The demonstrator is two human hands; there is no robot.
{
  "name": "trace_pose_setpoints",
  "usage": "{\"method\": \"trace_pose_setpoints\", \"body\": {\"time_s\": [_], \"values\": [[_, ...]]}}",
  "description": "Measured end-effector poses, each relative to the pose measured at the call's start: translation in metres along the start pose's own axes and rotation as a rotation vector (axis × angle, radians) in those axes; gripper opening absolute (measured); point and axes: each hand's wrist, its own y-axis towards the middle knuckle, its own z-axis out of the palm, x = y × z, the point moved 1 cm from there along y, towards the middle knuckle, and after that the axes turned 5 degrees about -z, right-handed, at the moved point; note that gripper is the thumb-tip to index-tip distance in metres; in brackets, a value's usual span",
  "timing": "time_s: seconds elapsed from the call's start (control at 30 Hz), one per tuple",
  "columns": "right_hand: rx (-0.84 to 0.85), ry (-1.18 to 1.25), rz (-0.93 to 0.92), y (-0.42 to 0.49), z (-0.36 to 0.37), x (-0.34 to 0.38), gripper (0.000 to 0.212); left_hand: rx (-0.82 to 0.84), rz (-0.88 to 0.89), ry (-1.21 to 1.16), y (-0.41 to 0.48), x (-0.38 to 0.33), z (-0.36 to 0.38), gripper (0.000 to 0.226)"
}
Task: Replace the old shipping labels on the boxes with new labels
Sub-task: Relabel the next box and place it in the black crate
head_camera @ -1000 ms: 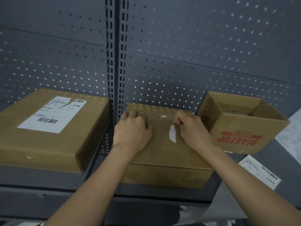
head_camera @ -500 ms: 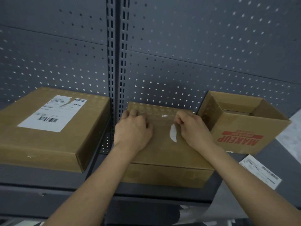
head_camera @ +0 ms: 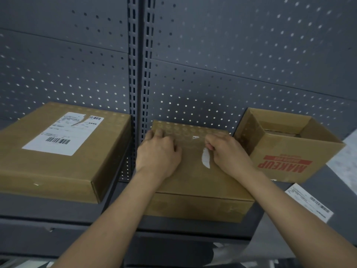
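A flat brown box (head_camera: 195, 182) lies in the middle of the shelf. My left hand (head_camera: 158, 153) rests on its top left part, fingers bent down onto the cardboard. My right hand (head_camera: 226, 151) has its fingers curled, and the fingertips pinch the upper end of a white strip of old label (head_camera: 205, 160) that still sticks to the box top. A tiny white scrap (head_camera: 195, 137) sits further back on the same box. To the left, a larger flat box (head_camera: 58, 171) carries a torn old shipping label (head_camera: 63, 134). A loose white label (head_camera: 309, 202) lies on the shelf at the right.
An open cardboard box printed MAKEUP (head_camera: 289, 157) stands right of the middle box, close to my right hand. A grey perforated back panel (head_camera: 231, 74) and a slotted upright (head_camera: 139, 64) close off the rear. The shelf's front edge (head_camera: 58, 223) runs below the boxes.
Both hands stay in nearly the same place on the middle box; my right fingertips keep working at the top of the white strip. The boxes have not moved.
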Motion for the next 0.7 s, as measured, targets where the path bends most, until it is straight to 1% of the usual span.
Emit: {"method": "trace_pose_setpoints", "body": {"time_s": [0.1,0.2,0.5,0.63,0.7], "values": [[-0.004,0.057,0.076,-0.0029,-0.0025,0.0,0.045,0.004,-0.001,-0.005,-0.0001,-0.0001,-0.0001,0.044],[-0.049,0.102,0.116,-0.0055,-0.0036,-0.001,0.036,0.002,-0.001,0.002,-0.0002,-0.0005,-0.0003,0.044],[0.01,-0.028,0.024,-0.0013,-0.0017,0.0027,0.031,-0.002,0.001,0.004,-0.001,-0.0005,-0.0014,0.044],[0.033,-0.023,-0.013,0.0009,-0.0021,0.0045,0.035,-0.007,-0.004,0.005,-0.0012,-0.0009,-0.0011,0.042],[0.038,-0.006,0.006,0.0003,-0.0026,0.0037,0.039,-0.005,-0.011,0.0,-0.0007,-0.0015,-0.0016,0.043]]}}
